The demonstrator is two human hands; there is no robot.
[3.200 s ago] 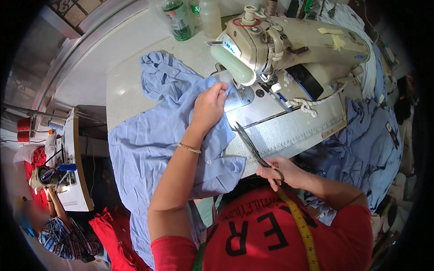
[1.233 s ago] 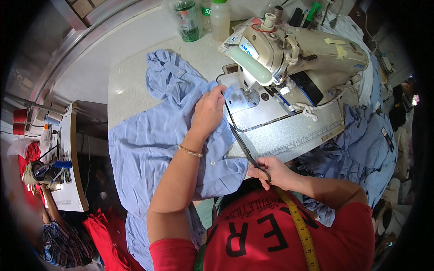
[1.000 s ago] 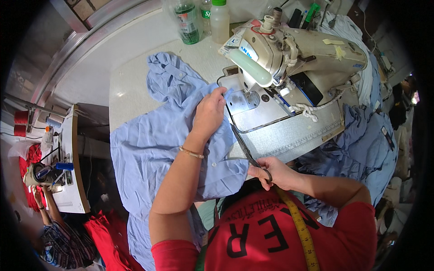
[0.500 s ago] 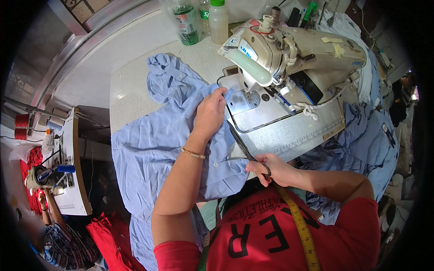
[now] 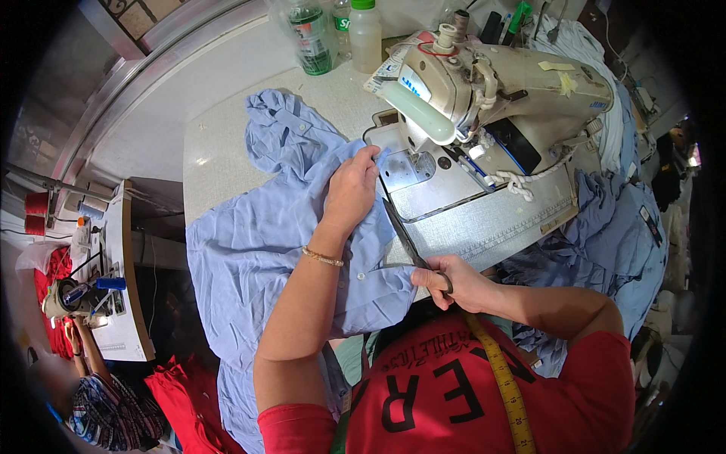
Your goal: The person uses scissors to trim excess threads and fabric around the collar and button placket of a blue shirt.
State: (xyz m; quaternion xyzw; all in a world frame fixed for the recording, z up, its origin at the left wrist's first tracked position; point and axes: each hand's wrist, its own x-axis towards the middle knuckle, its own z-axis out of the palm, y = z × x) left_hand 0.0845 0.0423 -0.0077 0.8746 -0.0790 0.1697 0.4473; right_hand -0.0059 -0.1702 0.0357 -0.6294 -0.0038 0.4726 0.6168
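A light blue button-up shirt point(image 5: 257, 250) lies spread over the sewing table and hangs past its near edge. My left hand point(image 5: 353, 185) is closed on the cloth near the sewing machine's plate, with its fingertips curled over the fabric. My right hand point(image 5: 463, 284) holds dark metal scissors point(image 5: 406, 240) by the handles, the blades pointing away from me along the shirt's right edge. A flap of the shirt with a button touches my right fingertips. Whether the blades are on cloth is hard to tell.
A sewing machine point(image 5: 522, 76) stands at the back right, with pens point(image 5: 470, 168) and a dark phone-like object point(image 5: 514, 147) beside it. Bottles point(image 5: 366, 38) stand behind. More blue garments point(image 5: 597, 234) pile up on the right. Another person point(image 5: 106, 401) works at a machine on the left.
The scissors have shifted very slightly, and their blades look closer together. My left hand and the shirt stay where they were. At the left, the other person's hands have moved a little.
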